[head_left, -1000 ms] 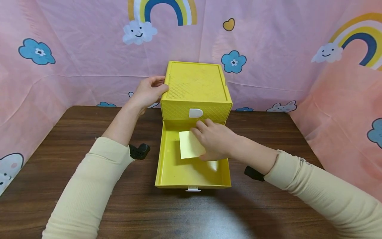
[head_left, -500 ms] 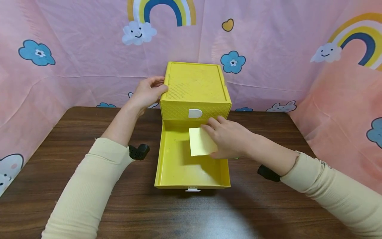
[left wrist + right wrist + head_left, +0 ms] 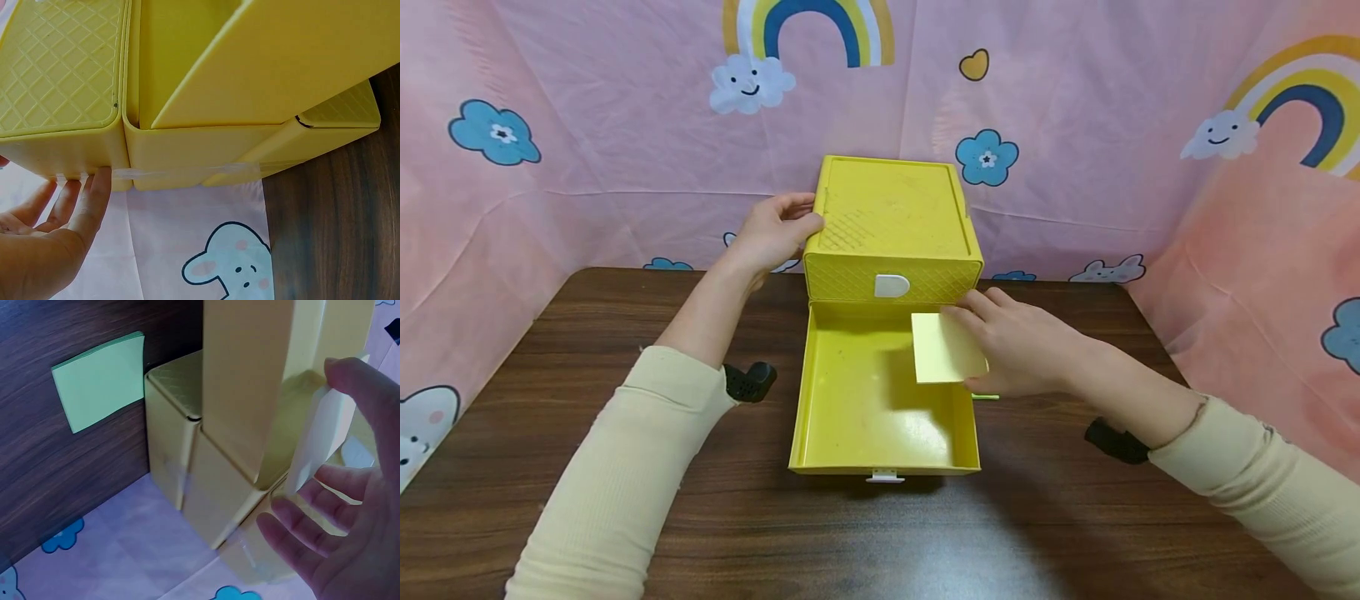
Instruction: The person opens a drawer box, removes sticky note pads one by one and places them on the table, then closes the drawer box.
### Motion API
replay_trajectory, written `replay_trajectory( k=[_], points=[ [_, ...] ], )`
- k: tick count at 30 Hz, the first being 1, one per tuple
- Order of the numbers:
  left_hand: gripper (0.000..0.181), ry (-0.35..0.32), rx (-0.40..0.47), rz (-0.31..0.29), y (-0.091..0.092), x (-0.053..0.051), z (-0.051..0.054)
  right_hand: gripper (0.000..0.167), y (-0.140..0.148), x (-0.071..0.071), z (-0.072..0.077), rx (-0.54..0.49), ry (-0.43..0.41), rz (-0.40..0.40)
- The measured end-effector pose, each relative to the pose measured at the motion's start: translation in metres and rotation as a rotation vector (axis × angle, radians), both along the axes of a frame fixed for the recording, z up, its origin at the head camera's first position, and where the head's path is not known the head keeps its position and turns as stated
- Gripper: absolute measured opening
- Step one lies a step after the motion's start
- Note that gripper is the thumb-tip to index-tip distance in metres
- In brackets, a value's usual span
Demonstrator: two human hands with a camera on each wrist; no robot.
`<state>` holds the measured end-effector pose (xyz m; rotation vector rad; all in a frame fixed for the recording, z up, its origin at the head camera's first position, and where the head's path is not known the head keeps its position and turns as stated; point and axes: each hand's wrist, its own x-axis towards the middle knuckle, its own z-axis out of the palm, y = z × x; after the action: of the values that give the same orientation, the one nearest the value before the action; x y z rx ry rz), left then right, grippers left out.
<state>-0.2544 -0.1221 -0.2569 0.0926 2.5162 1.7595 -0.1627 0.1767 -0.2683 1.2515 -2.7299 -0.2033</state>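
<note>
A yellow plastic drawer cabinet (image 3: 887,208) stands toward the back of the table, with one drawer (image 3: 857,417) pulled out below the top one. My right hand (image 3: 1026,346) pinches a pale yellow sticky note pad (image 3: 942,348) over the drawer's right edge. The right wrist view shows the pad (image 3: 324,437) nearly edge-on between thumb and fingers. At the cabinet's upper left side, my left hand (image 3: 775,233) rests its fingers and thumb against the wall. The left wrist view shows those fingers (image 3: 92,203) touching the top unit.
A green sticky note pad (image 3: 103,381) lies on the wooden table (image 3: 37,462) beside the cabinet's right side; only its edge (image 3: 985,397) shows in the head view. Clear tape (image 3: 187,171) joins the cabinet's units. A pink patterned cloth (image 3: 662,125) hangs behind.
My right hand has carried the pale yellow sticky note pad rightward, from above the drawer's middle to its right edge. The green pad's edge has come into sight. My left hand has stayed put.
</note>
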Motion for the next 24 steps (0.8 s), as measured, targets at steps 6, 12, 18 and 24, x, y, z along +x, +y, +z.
replay_trajectory(
  k=[6, 12, 18, 24],
  points=[
    [0.054, -0.002, 0.003, -0.006, 0.0, 0.001, 0.001, 0.084, 0.014, -0.003, -0.001, -0.039, -0.007, 0.008],
    [0.055, 0.0, 0.009, -0.01, 0.0, 0.001, 0.001, 0.082, 0.026, -0.006, -0.005, -0.084, -0.02, 0.009],
    [0.053, 0.008, 0.02, -0.011, 0.0, 0.0, 0.0, 0.082, 0.038, -0.007, -0.009, -0.126, -0.032, 0.003],
    [0.053, 0.009, 0.023, -0.011, -0.001, -0.001, 0.0, 0.082, 0.048, -0.009, -0.014, -0.134, -0.042, -0.008]
  ],
)
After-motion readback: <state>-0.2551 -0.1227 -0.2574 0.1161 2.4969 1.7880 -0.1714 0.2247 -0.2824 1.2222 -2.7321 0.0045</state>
